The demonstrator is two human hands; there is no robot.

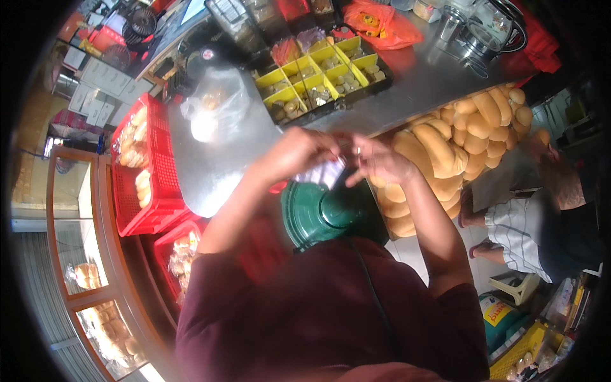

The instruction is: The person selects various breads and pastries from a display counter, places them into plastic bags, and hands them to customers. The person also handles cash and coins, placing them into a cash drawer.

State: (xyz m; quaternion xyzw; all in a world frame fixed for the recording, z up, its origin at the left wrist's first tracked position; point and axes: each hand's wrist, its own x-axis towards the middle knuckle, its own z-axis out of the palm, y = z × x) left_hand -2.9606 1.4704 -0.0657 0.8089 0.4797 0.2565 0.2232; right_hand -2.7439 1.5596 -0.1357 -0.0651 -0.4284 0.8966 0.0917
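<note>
My left hand [298,153] is raised over the counter's near edge, its fingers closed on a small pale sheet with purplish stripes [321,173]. Blur hides whether this sheet is paper or plastic. Close beside it, my right hand [385,160] has bent fingers with its thumb held apart; I see no object clearly gripped in it. The fingertips of both hands nearly meet. Below them is a round green lid or tub [321,213]. Left of my hands, a clear plastic bag [216,102] with something pale inside lies on the metal counter [207,172].
A yellow divided coin tray [312,75] sits ahead. Many bread loaves [471,137] are heaped at the right. Red crates [156,181] with bread stand left, near a glass-fronted cabinet [79,235]. An orange bag [382,25] lies at the back. Another person [541,223] stands at the right.
</note>
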